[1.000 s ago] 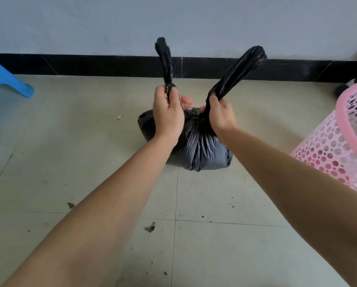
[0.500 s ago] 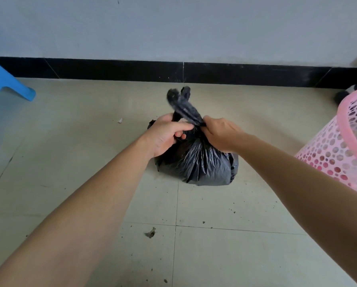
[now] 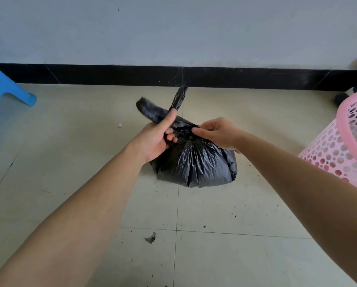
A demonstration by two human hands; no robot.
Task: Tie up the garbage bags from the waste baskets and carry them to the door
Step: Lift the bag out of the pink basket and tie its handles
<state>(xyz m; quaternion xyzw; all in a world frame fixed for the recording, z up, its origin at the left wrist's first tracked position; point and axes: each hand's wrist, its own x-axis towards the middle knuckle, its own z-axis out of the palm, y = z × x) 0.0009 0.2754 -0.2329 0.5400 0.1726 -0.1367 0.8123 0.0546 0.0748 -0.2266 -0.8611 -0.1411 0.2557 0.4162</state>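
A full black garbage bag [image 3: 196, 164] sits on the tiled floor in front of me. Its top is gathered, and two twisted plastic ends [image 3: 152, 110] stick up and to the left from the gathered neck. My left hand [image 3: 157, 137] is closed around one end, thumb laid along it. My right hand [image 3: 217, 133] pinches the plastic at the neck with thumb and fingertips. A pink perforated waste basket [image 3: 339, 150] stands at the right edge, partly cut off.
A blue plastic stool [image 3: 5, 90] stands at the far left. The white wall with a black skirting [image 3: 173, 76] runs just behind the bag. Bits of dirt and a scrap [image 3: 151, 238] lie on the tiles near me.
The two ends, held straight up a second ago, have been crossed and brought down over the neck. My hands have dropped to the bag's top and now work the ends together.
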